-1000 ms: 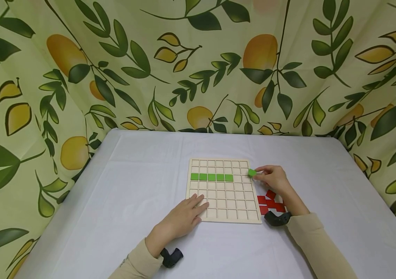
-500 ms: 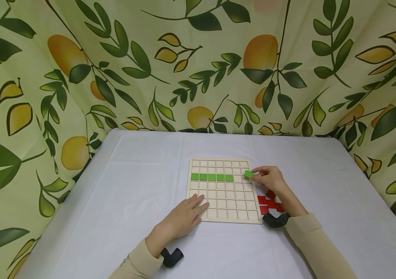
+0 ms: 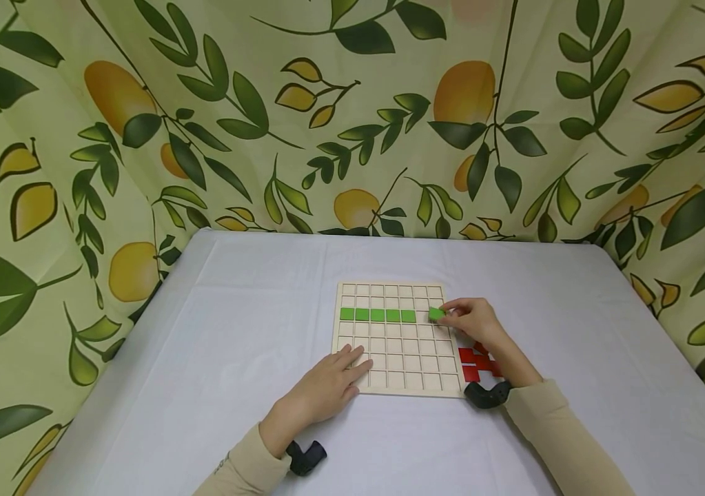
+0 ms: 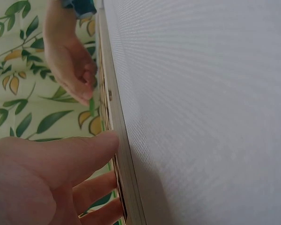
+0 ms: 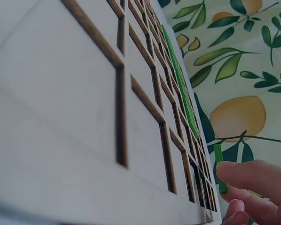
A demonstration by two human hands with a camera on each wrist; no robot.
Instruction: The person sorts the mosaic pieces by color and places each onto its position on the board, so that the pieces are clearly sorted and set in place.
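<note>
A wooden grid board (image 3: 402, 365) lies on the table, with a row of several green square tiles (image 3: 377, 315) set in its third row from the top. My right hand (image 3: 476, 320) pinches one more green tile (image 3: 435, 314) between thumb and fingertips over the right end of that row. In the right wrist view this green tile (image 5: 219, 157) stands on edge above the board's surface. My left hand (image 3: 325, 387) lies with spread, straight fingers on the board's lower left corner; the left wrist view has the thumb (image 4: 100, 145) at the board's edge.
Several red square tiles (image 3: 470, 365) lie loose beside the board's right edge, partly covered by the right forearm. A white cloth (image 3: 234, 310) covers the table. A patterned curtain (image 3: 302, 138) hangs behind it. Black wrist devices (image 3: 306, 458) sit on both wrists.
My right hand has carried the green tile leftward and slightly down, from the board's right edge to over the row's right end. The left hand has stayed in place.
</note>
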